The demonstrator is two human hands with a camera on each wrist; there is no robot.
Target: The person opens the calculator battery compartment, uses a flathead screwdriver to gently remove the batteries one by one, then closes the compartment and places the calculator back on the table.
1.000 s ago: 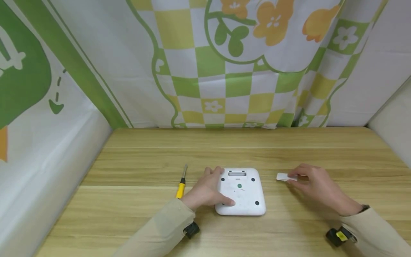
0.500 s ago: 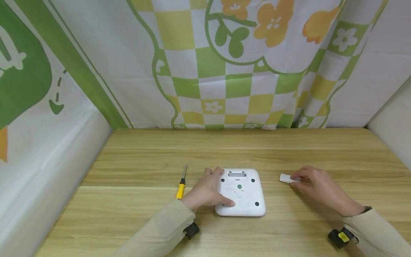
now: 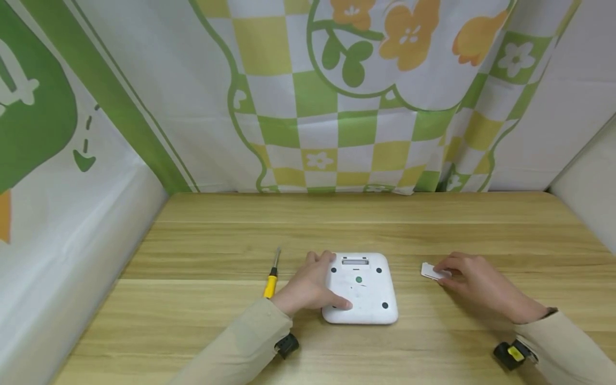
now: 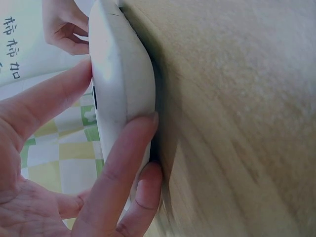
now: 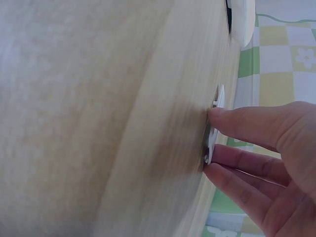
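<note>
A white, square device with rounded corners [image 3: 362, 289] lies face down on the table, dark round feet and a green dot on its underside. Near its far edge a rectangular battery slot [image 3: 355, 261] is uncovered. My left hand [image 3: 313, 286] grips the device's left side, thumb on the underside; in the left wrist view its fingers [image 4: 121, 173] curl along the side edge. To the right, my right hand [image 3: 474, 280] pinches a small white battery cover [image 3: 428, 271] by its right end. In the right wrist view the cover [image 5: 220, 98] is low at the table surface.
A screwdriver [image 3: 271, 283] with a yellow and black handle lies left of the device, its tip pointing away. The wooden table [image 3: 216, 235] ends at a checked curtain [image 3: 317, 128] behind, with a white cloth wall on the left.
My right hand has shifted slightly right and nearer with the battery cover, which has turned a little. The left hand and the device have stayed in place.
</note>
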